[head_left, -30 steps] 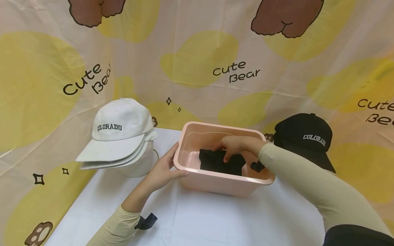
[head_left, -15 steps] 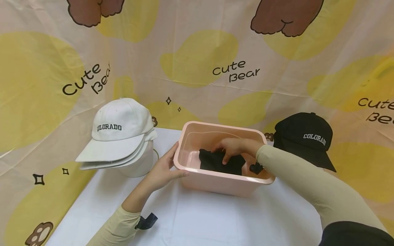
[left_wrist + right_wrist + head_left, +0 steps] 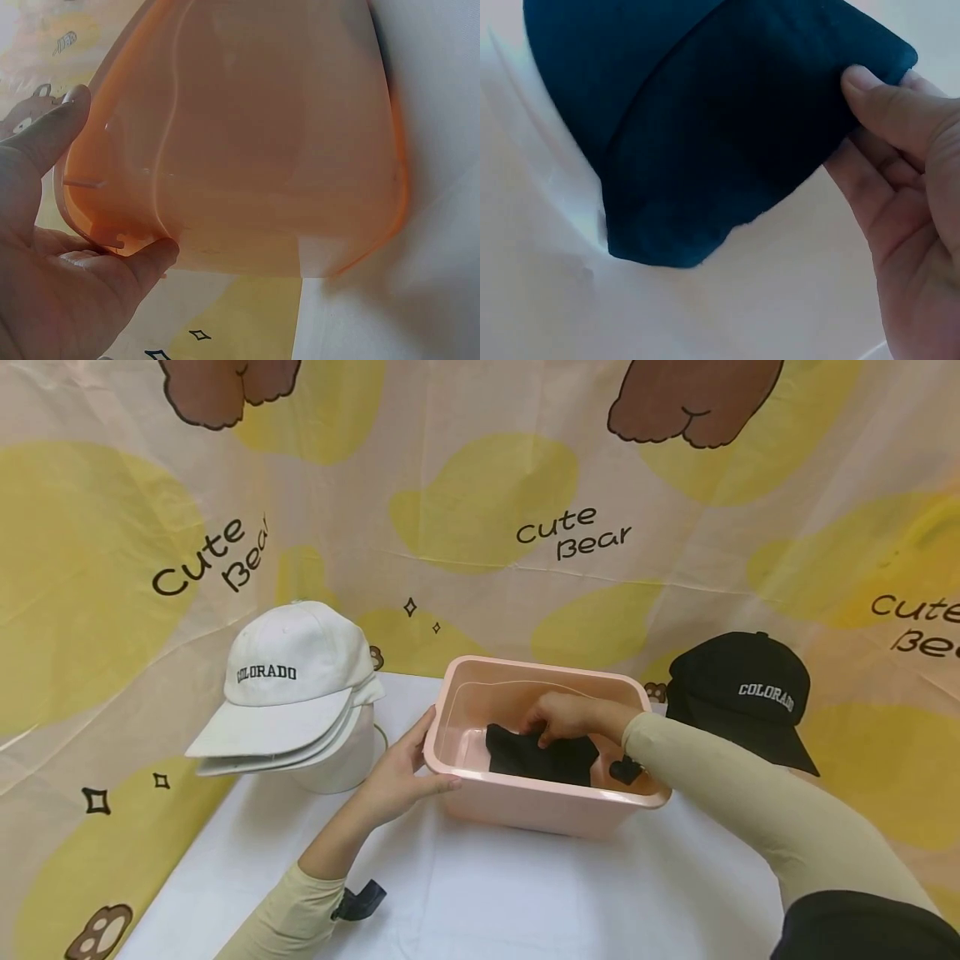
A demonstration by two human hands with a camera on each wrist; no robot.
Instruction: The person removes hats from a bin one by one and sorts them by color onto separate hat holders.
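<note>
A pink plastic tub (image 3: 525, 814) stands on the white table. My left hand (image 3: 393, 781) grips its left end, with the thumb on the front wall under the rim; in the left wrist view the fingers and thumb spread round the tub's corner. Inside the tub lies a black cap (image 3: 540, 762), flattened, with a curved seam showing in the right wrist view. My right hand (image 3: 562, 718) reaches in over the right rim and pinches the cap's edge, thumb (image 3: 862, 79) on top and fingers beneath.
White caps (image 3: 292, 652) lettered COLORADO sit stacked on a white round stand (image 3: 337, 768) to the left. To the right is another black cap (image 3: 750, 689) with the same lettering. A bear-print cloth (image 3: 480, 543) hangs behind the table.
My right thumb and fingers have drawn together on the black cap's edge. The left hand and the tub stay where they were.
</note>
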